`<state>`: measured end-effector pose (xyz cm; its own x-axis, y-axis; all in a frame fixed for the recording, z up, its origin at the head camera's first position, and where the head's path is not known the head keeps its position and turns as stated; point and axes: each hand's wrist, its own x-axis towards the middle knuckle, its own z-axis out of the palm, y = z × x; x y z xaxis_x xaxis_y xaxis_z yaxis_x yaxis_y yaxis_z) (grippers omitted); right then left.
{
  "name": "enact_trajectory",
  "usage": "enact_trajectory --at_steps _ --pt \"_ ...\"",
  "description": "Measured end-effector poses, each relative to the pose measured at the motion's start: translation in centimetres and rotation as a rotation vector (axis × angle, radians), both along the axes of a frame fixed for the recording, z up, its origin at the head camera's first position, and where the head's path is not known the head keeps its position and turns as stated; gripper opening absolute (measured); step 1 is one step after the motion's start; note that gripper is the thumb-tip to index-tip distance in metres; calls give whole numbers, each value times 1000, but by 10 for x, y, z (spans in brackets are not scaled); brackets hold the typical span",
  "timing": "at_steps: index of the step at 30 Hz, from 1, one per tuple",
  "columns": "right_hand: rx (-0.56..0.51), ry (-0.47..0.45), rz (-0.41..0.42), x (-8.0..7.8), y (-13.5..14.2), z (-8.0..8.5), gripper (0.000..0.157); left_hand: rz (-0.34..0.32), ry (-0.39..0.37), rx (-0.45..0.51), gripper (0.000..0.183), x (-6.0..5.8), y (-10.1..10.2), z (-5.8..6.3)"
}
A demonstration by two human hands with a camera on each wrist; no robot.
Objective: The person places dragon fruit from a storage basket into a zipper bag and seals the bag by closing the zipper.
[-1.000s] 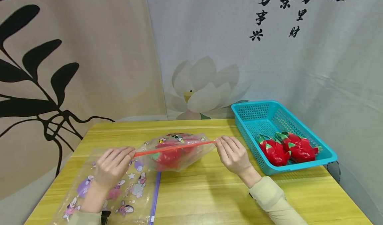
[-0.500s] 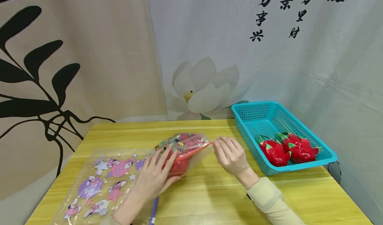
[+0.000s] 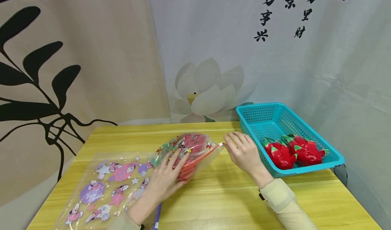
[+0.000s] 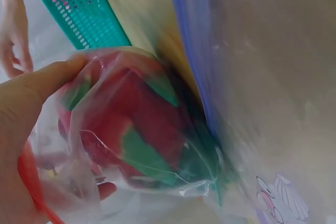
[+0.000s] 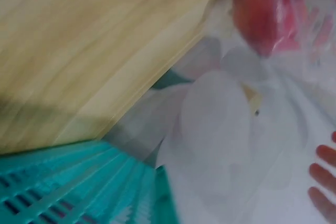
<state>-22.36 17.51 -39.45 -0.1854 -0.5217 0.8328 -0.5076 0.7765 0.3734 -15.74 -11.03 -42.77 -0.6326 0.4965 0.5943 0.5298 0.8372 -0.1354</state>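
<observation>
One clear bag [image 3: 195, 146], printed with small colourful figures and crossed by an orange-red strip [image 3: 203, 157], bulges around red, green-tipped fruit [image 4: 131, 124]. It sits between the hands: the left hand [image 3: 166, 177] spreads straight fingers over it; the right hand [image 3: 244, 153] is at the strip's end, whether pinching I cannot tell.

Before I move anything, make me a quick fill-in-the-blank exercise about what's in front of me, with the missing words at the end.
1. The hand resting on the filled clear bag is the person's ____ hand.
2. The red fruit in the basket has tips coloured ____.
3. As the person sees it, the basket stands to the ____ of the filled clear bag.
4. The large leaf design on the wall cloth is ____.

Missing words: left; green; right; black.
</observation>
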Motion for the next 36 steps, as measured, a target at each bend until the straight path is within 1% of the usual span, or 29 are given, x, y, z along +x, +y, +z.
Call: enact_trajectory --at_steps 1,3,5,7,9,11,13,17,22,25,29,32,36 --pt "0 -30 -39 -3 5 0 30 3 -9 4 97 0 1 0" --pt "-17 -93 -120 -10 14 -2 25 11 -33 8 94 1 1 -1" --pt "-48 -167 -223 -16 24 -4 23 12 -75 19 95 2 2 -2" --pt "-98 -248 -310 -23 31 -8 30 11 -119 31 99 3 2 -4" --pt "-151 -326 -381 -27 37 -13 36 11 -150 45 104 4 2 -5" --pt "-195 -395 -427 -30 41 -18 38 6 -161 59 106 5 3 -6" --pt "-226 -455 -451 -32 43 -21 39 10 -158 67 104 4 4 -7" --pt "-261 -536 -471 -33 45 -24 38 20 -151 65 98 3 6 -7" --pt "-251 -657 -500 -31 45 -23 36 31 -145 58 96 2 9 -8" --pt "-235 -724 -517 -30 45 -23 37 40 -123 41 94 1 11 -8" --pt "-230 -746 -517 -29 45 -24 38 45 -89 26 90 0 13 -8" --pt "-231 -749 -515 -29 45 -24 39 43 -79 33 88 0 13 -8" --pt "-227 -743 -516 -28 46 -25 40 22 -71 58 87 0 10 -8"
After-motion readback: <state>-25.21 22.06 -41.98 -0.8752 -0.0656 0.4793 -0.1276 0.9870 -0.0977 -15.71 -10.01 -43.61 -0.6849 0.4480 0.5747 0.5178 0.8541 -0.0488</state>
